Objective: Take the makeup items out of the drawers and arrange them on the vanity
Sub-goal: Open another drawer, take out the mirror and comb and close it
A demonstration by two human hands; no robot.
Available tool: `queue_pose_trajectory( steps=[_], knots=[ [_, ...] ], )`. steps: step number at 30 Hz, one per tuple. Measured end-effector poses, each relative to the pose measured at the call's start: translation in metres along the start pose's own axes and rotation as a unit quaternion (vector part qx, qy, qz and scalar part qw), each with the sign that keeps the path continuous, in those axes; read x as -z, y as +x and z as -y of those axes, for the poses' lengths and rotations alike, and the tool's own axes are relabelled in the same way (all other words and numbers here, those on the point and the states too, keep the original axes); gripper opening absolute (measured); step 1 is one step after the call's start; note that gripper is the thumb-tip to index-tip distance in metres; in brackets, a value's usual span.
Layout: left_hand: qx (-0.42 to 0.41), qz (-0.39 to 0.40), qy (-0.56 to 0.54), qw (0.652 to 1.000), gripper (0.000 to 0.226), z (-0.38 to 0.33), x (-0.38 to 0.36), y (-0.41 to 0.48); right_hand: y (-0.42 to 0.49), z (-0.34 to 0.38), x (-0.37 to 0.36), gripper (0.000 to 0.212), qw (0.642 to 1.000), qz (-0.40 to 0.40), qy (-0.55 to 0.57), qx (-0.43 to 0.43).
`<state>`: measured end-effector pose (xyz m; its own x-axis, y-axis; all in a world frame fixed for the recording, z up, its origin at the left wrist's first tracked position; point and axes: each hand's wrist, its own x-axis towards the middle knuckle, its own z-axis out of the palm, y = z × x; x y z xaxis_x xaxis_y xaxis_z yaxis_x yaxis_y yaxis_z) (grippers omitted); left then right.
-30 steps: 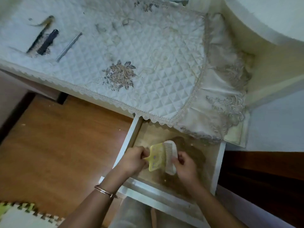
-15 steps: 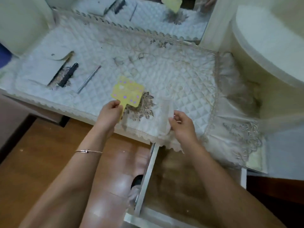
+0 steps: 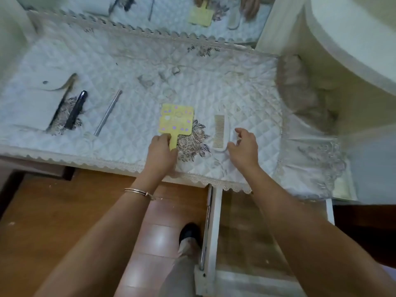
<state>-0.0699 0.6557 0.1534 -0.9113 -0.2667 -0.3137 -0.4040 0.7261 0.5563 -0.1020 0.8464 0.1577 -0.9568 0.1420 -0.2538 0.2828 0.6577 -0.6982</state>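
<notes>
1. Left hands entry: left hand (image 3: 161, 150) curled round the short handle of the yellow paddle (image 3: 176, 122); the paddle's square head lies flat on the quilted cover (image 3: 214, 82) of the vanity surface, dotted face up, just left of the embroidered flower (image 3: 192, 142)
2. Right hands entry: right hand (image 3: 244, 147), thumb and forefinger bent in a loose C about the handle side of the white comb (image 3: 219, 131); whether they pinch it or merely stand beside it cannot be told
3. White comb: flat on the cover, teeth to the left, lengthwise away from the person, near the paddle but apart from it
4. Items already laid out, far left: black tube (image 3: 76, 110) and silver stick (image 3: 108, 112), each slanted, well apart from the paddle
5. Drawer (image 3: 214, 221): pulled open below the front edge; its contents too dim to list
6. Step in hand, as judged: setting down and letting go of both pieces
7. Handling advice: lower the paddle handle fully to the cover before uncurling the fingers, so the head does not tip; straighten the comb parallel to the paddle; keep a gap between the two; lift both hands straight up so the loose cover is not dragged and the row at left stays put
</notes>
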Motion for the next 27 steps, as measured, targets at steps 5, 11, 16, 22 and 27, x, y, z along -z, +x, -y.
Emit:
queue_pose_trajectory(
  steps=[5,11,16,22,27],
  knots=[
    [-0.132,-0.072,0.033,0.988,0.039,-0.004,-0.010,-0.045,-0.047,-0.033,0.029,0.040,0.998,-0.046,0.016,0.027],
    [-0.300,0.134,0.078,0.941,0.033,-0.021,-0.060,-0.137,-0.134,-0.122,0.077,0.028,0.996,-0.048,-0.061,0.035],
    [-0.268,0.303,0.111,0.908,0.025,-0.019,-0.111,-0.200,-0.214,-0.204,0.091,0.032,0.990,0.081,-0.111,-0.024],
    [-0.217,0.312,0.120,0.917,0.042,0.015,-0.143,-0.233,-0.250,-0.253,0.107,0.033,0.975,0.137,-0.173,0.010],
    [-0.275,0.226,0.172,0.919,0.033,0.021,-0.144,-0.255,-0.253,-0.273,0.111,0.042,0.962,0.127,-0.210,0.117]
  ],
)
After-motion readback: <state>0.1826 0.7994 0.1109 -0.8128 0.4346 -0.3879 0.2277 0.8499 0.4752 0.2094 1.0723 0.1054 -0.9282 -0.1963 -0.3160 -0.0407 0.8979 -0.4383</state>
